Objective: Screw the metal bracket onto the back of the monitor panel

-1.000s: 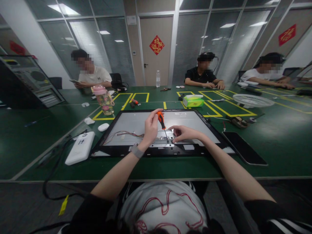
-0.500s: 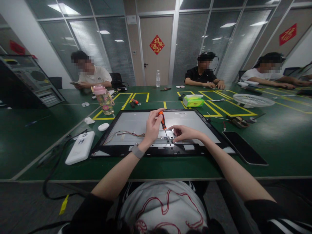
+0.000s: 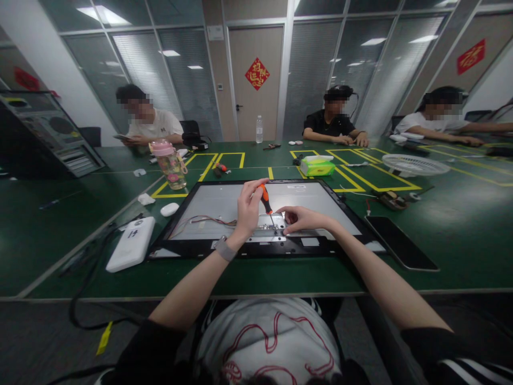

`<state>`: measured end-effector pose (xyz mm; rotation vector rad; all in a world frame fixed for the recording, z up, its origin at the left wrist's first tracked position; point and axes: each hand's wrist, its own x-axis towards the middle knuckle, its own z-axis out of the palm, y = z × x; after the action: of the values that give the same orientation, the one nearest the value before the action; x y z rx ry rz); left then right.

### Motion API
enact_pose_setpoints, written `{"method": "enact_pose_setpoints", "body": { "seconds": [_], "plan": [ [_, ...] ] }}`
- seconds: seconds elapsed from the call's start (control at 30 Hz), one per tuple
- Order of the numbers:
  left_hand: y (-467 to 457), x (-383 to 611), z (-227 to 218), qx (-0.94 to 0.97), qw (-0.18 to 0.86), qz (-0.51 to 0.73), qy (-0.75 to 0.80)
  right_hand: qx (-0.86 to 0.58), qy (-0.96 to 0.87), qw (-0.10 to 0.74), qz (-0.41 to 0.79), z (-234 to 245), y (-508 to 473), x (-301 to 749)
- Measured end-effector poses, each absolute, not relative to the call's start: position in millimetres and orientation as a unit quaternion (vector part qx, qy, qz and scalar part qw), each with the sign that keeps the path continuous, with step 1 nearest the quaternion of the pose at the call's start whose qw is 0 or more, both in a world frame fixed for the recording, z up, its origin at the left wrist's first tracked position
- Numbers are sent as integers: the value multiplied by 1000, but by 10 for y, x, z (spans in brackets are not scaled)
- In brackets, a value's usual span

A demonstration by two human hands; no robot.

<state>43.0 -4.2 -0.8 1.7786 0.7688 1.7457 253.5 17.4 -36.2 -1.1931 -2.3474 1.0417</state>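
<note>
My left hand (image 3: 249, 208) is closed around the orange-and-black handle of a screwdriver (image 3: 265, 200), which tilts with its top to the left. The screwdriver's tip meets a small metal plate (image 3: 274, 220) at the near edge of a flat display panel (image 3: 216, 200). My right hand (image 3: 302, 219) has its fingers curled at the right side of the plate, thumb and fingers on its edge. What lies under those fingers is partly hidden. A bundle of thin wires (image 3: 214, 218) runs left from the plate across the panel's grey back.
A white power bank (image 3: 131, 244) and a pink-lidded bottle (image 3: 170, 168) stand left of the panel. To the right lie a black phone (image 3: 401, 243), a green tissue pack (image 3: 317, 166) and a white fan grille (image 3: 416, 164). Three people sit across the green table (image 3: 248, 278).
My left hand and the screwdriver's handle have shifted slightly left, while the tip stays at the same spot. My right hand has hardly moved.
</note>
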Motion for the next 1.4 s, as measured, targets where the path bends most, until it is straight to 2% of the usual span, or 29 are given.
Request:
{"method": "enact_pose_setpoints", "body": {
  "seconds": [0.13,0.4,0.6,0.9,1.4],
  "plan": [
    [-36,426,-3,652,285,642,287,-416,-819,156,363,-363,174,2538],
    [-71,448,2,637,240,662,315,-420,-820,152,359,-344,165,2525],
    [-12,431,-40,643,279,647,301,-419,-819,156,360,-362,175,2533],
    [-46,462,-11,634,231,664,321,-428,-817,149,356,-325,150,2510],
    [-13,472,-52,632,237,657,336,-431,-813,148,361,-318,147,2521]
  ]
}}
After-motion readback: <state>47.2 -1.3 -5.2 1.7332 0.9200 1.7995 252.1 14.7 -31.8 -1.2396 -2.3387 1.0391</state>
